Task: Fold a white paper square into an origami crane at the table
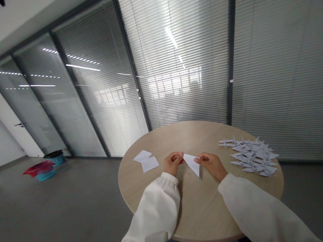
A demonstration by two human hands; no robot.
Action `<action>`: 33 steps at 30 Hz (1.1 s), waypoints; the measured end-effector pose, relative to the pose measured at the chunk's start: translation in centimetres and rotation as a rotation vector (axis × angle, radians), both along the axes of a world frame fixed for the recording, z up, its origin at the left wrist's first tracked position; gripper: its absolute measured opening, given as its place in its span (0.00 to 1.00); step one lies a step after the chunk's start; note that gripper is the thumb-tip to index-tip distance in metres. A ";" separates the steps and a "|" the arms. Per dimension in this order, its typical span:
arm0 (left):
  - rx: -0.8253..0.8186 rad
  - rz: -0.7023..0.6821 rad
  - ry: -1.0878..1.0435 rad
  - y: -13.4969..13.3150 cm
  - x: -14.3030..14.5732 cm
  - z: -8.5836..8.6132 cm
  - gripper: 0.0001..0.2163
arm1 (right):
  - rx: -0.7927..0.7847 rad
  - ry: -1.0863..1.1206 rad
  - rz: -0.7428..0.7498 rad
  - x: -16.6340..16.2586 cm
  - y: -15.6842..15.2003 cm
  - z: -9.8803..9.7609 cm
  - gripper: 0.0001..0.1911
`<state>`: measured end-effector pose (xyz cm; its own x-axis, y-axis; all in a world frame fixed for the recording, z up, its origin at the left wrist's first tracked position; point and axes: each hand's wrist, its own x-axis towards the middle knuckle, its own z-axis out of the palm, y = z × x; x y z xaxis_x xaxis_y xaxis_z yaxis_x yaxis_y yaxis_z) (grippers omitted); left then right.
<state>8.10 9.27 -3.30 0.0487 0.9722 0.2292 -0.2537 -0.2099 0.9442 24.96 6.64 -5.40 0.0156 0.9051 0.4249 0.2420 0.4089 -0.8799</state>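
White paper (192, 163), folded into a narrow triangle, hangs between the two hands above the round wooden table (201, 209). The left hand (173, 163) pinches the triangle's upper left corner with fingers closed on it; the right hand (212, 165) pinches the upper right edge, fingers likewise clamped on the sheet. The triangle's point aims down toward the tabletop, near the middle of the table and just in front of the person. Both arms wear cream sleeves (152, 219) with gathered cuffs.

Left of the left hand, near but apart from it, two flat white squares (146, 160) lie on the table, overlapping at one corner. To the right, well apart from the right hand, a heap of folded paper cranes (251, 155) spreads along the table's far right edge, pale lilac-white, wings and tails sticking out in every direction.

Behind the table runs a wall of glass panels with closed slatted blinds (177, 57) in dark frames. On the grey floor at far left sit a red basket (38, 168) on a blue tub and, just behind it, a blue bin with a black liner (55, 156), beside a white door (19, 125).
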 end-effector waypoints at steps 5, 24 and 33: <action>0.016 -0.003 0.013 0.1 -0.2 -0.2 0.17 | 0.005 0.000 0.012 0.0 0.1 0.0 0.15; 0.069 -0.027 0.172 -0.2 0.3 -0.5 0.17 | -0.093 -0.062 0.155 -0.1 -0.5 0.0 0.13; 0.056 -0.098 0.292 -0.3 0.5 -0.7 0.17 | -0.043 -0.018 0.099 0.1 -0.2 -0.1 0.15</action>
